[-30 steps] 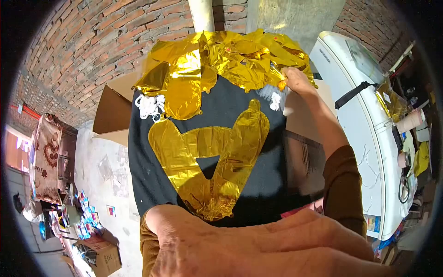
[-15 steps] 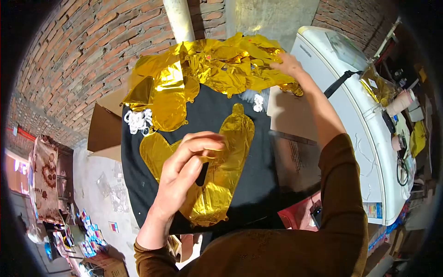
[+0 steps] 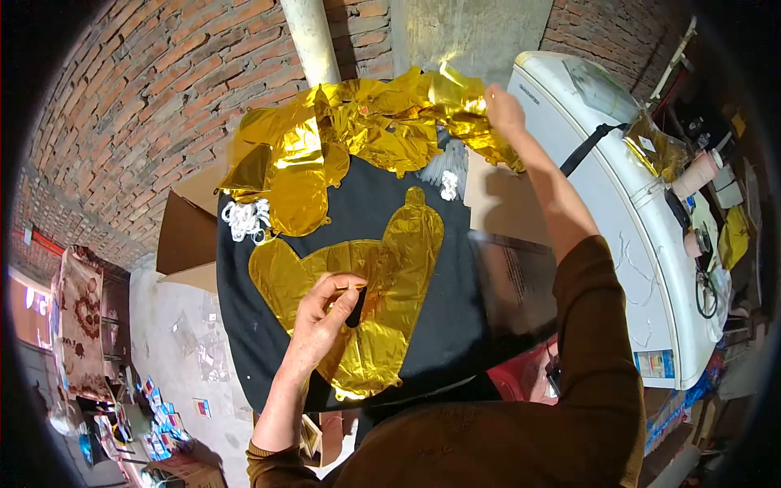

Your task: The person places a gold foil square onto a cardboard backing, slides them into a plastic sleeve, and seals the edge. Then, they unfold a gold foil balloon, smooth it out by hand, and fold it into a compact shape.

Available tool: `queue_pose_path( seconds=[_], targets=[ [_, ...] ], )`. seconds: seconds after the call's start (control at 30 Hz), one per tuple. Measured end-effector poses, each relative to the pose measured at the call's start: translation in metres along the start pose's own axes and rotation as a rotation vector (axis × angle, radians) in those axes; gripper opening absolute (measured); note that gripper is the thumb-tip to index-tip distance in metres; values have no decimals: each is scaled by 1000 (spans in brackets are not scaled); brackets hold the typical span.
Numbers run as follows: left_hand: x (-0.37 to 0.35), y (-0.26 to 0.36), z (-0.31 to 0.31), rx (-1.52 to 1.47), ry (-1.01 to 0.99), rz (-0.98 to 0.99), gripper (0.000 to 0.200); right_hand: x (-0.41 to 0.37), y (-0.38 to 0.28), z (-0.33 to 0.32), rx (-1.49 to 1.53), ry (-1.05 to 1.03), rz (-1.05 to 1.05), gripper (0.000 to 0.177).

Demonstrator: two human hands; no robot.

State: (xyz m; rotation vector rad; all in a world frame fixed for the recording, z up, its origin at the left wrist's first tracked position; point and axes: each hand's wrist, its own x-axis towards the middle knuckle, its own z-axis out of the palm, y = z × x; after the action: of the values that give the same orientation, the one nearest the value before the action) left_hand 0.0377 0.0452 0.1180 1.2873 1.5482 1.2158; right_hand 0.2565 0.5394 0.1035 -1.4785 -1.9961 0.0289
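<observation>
A flat gold foil balloon (image 3: 411,268) lies on a black cloth (image 3: 455,325), with a narrow dark slot near its middle. Above it is my left hand (image 3: 321,317), thumb and fingertips pinched together beside the slot; what they hold, if anything, is too small to make out. My right hand (image 3: 506,112) reaches to the far right end of a heap of gold foil balloons (image 3: 382,134), its fingers closed on the foil at the edge. More gold balloons overlap at the heap's left side.
White string (image 3: 246,218) lies bunched at the cloth's left, and a smaller white bundle (image 3: 449,185) with clear strips sits below the heap. A cardboard box (image 3: 187,236) stands at left. To the right is a white appliance (image 3: 606,203) with tape rolls and bags on top. A brick wall rises behind.
My left hand has lowered toward me, its fingers drawing into a tighter pinch. At the heap, my right hand has shifted slightly and the foil beside it has lifted and folded.
</observation>
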Motion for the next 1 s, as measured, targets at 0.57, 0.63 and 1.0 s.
queue_pose_path(
  seconds=[0.57,0.63,1.0],
  targets=[
    [50,-44,37,-1380,-205,-154,72,-324,-132,-53,2439,-853,314,39],
    [45,-44,38,-1332,29,-127,63,-371,-130,-50,2288,-894,290,40],
    [11,-124,-29,-802,343,-269,6,-427,-124,-115,1924,-1045,678,54]
  ],
)
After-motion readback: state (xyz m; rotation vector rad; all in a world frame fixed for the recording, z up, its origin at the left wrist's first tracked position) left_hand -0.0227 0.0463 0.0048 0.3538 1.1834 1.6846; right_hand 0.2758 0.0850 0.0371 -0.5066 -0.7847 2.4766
